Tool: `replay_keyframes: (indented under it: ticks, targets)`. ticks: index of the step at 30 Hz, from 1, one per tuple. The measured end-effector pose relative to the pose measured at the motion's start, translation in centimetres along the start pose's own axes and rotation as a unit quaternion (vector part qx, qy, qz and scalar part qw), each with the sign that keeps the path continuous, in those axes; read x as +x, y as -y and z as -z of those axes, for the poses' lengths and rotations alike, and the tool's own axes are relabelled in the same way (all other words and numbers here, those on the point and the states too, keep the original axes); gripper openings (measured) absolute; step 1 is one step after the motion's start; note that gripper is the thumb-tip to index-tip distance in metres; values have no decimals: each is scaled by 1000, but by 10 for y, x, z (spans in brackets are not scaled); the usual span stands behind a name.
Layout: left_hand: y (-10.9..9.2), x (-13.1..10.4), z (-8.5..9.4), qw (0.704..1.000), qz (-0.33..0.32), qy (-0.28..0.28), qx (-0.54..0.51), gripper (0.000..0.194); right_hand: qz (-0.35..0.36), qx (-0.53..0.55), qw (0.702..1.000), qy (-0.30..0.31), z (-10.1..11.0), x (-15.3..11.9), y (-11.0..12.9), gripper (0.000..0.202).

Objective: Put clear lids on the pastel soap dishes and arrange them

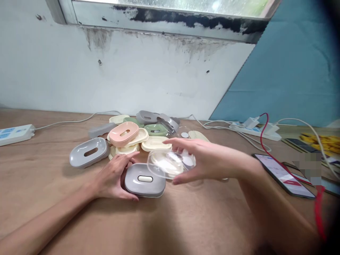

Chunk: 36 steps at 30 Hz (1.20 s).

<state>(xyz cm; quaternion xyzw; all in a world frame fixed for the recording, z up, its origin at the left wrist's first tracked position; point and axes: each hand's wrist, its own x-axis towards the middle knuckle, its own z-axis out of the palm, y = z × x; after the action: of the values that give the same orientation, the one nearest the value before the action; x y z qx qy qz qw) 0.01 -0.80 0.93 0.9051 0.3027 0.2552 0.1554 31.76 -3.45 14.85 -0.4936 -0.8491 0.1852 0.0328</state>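
Our left grip [114, 179] is closed on the left side of a grey box [145, 189], with the thumb in front and the fingers behind; the box is on the near part of the desk [106, 226], and a pale piece [145, 179] fills the slot in its top; our right grip [198, 159] holds a clear cover [159, 170] by its right end; the cover is blurry, and its left end looks to be over the right side of the box, but we cannot tell if they touch.

We think this one grey box is mostly put together, since its slot is full; the clear cover does not look like it is on the box, so that part seems not done; we see a thin clear edge low on the near side of the box, but cannot tell what it is.

Lots more seems left; a grey dish [79, 156] on the left has a bare slot; a pink dish [117, 137] lies on cream pieces [155, 143] in the heap; behind them are a green dish [152, 132] and more grey parts [143, 115], loose and not sorted.
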Motion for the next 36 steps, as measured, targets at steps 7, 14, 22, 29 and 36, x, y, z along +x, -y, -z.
replay_keyframes:
  ticks: [7, 14, 22, 29, 36]
  targets:
    - [-7, -1, 4, 1000, -2, 8, 18, 124, 80, -29, 996, 32, -52, 33, 27, 82]
    - [1, -2, -3, 1000, -4, -9, 15, 124, 113, -32, 993, 7, -78, 43, 30, 78]
    - [0, -2, -3, 1000, -14, -3, 21, 114, 92, -52, 994, 23, -79, 43, 34, 87]
    - [0, 0, -2, 1000, -17, 4, 19, 110, 98, -43, 994, 32, -75, 44, 30, 93]
    - [-6, 3, -1, 999, -30, 8, 15, 94, 98, -60, 993, 36, -72, 42, 30, 90]
